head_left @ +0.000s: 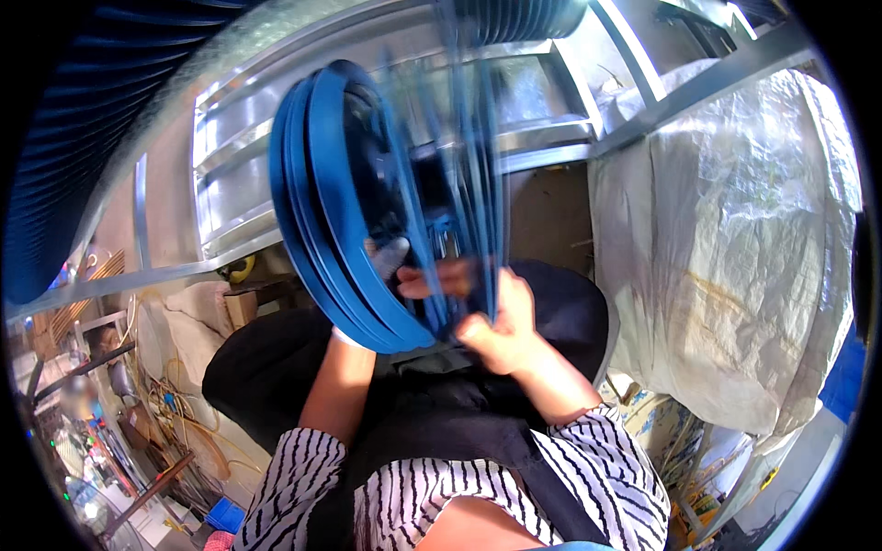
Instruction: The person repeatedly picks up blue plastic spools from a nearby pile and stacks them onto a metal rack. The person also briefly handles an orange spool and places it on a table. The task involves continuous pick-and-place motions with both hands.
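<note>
I have a stack of blue round rims (326,211) tilted up in front of me over my lap, with dark inner parts showing. My left hand (390,257) is mostly hidden behind this stack; a greyish covered fingertip shows inside the rims, and a bit of white shows at the wrist. My right hand (505,321) is closed round the lower edge of more thin blue rims (482,202), slightly apart from the stack. Those rims are smeared by motion, so their exact kind cannot be made out.
Metal framing (542,158) with shiny panels stands ahead. A crinkled pale sheet (726,257) drapes at the right. Ribbed dark-blue stacks (110,119) rise at the far left. Tangled cords (188,422) and a blue box (225,514) lie at lower left.
</note>
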Demonstrator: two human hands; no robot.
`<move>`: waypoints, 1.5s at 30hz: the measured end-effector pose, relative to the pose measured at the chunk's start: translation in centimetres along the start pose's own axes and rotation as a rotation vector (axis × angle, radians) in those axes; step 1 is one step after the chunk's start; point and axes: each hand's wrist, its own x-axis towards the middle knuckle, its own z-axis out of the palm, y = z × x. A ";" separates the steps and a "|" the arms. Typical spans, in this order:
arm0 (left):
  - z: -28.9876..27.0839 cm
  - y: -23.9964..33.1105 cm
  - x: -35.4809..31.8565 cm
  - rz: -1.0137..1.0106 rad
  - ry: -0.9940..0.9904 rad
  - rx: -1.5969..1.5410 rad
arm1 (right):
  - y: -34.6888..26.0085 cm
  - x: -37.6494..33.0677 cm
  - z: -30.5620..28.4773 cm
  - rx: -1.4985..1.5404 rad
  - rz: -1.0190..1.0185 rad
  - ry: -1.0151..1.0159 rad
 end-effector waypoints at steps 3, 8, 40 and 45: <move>0.9 -0.2 -0.5 -0.099 -0.147 -0.134 | -1.1 0.5 3.6 -0.337 -0.163 -0.063; 1.4 1.4 -2.0 -0.237 -0.293 -0.267 | -0.4 0.6 5.0 -0.317 -0.187 -0.160; -1.6 -1.6 1.8 -0.061 -0.693 -0.622 | -4.6 -1.5 -11.1 0.156 0.043 0.707; -0.6 0.5 1.0 -0.184 -0.642 -0.659 | -2.6 -1.2 -12.3 0.358 -0.038 0.626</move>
